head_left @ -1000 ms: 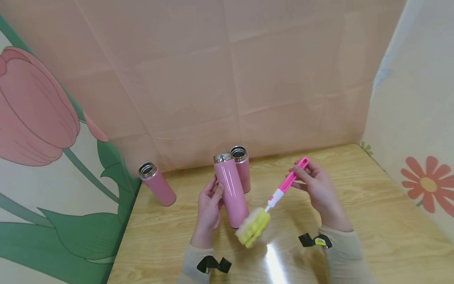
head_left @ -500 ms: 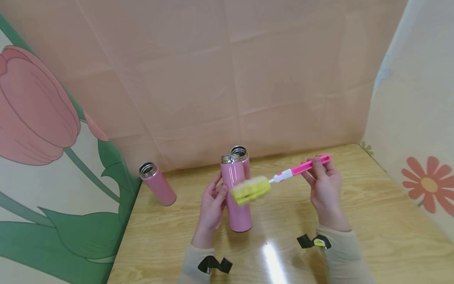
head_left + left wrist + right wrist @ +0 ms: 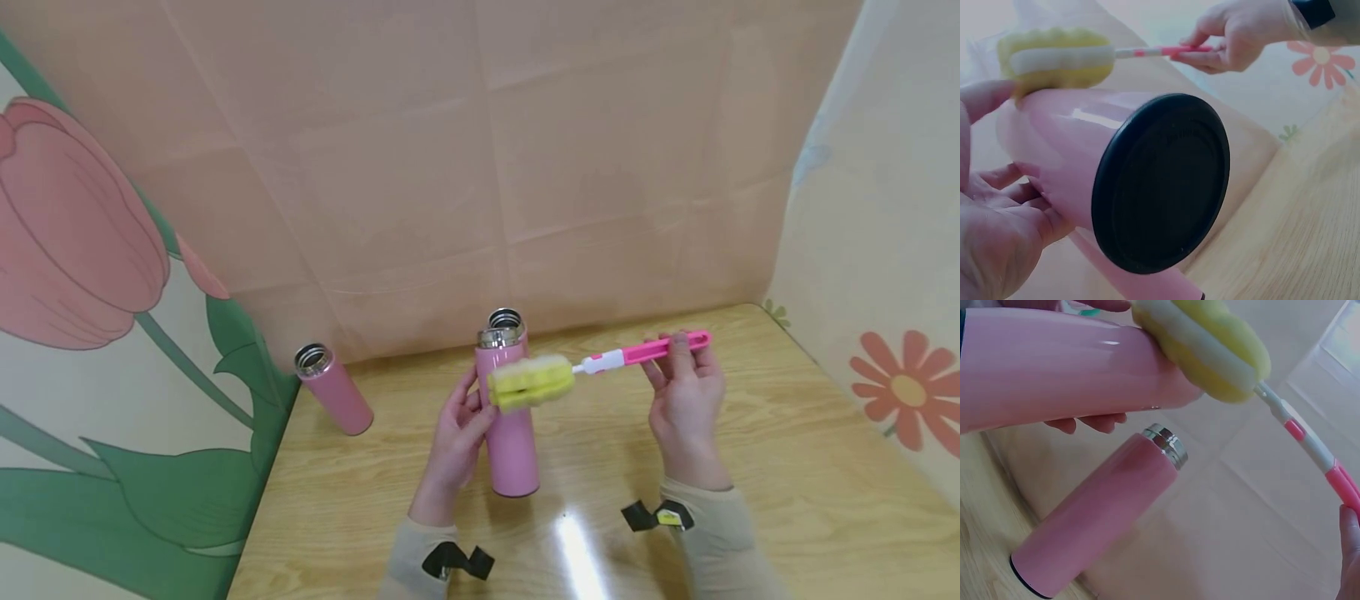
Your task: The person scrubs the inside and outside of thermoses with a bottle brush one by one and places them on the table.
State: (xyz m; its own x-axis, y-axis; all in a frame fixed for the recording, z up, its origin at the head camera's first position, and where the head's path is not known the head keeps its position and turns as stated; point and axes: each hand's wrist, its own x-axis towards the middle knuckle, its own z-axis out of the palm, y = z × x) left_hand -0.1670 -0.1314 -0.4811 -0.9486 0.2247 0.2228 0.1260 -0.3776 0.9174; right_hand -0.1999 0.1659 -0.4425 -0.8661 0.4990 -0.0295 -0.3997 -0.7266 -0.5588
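My left hand (image 3: 459, 437) grips a pink thermos bottle (image 3: 513, 450) by its side, its silver neck up and its black base (image 3: 1163, 181) facing the left wrist camera. With my right hand (image 3: 686, 400) I pinch the pink handle of a bottle brush (image 3: 531, 383). The yellow and white sponge head (image 3: 1210, 347) lies across the upper side of the bottle, near the left thumb. Right behind the held bottle stands a second pink thermos (image 3: 1097, 512), partly hidden in the head view.
A third pink thermos (image 3: 337, 392), its mouth uncovered, stands at the left of the wooden table (image 3: 322, 517). A peach cloth backdrop (image 3: 405, 208) hangs behind. Flower-printed panels (image 3: 885, 275) flank the table.
The brush has swung from pointing down beside the bottle's base up to nearly level across its upper side. The held bottle has shifted slightly right and become more upright.
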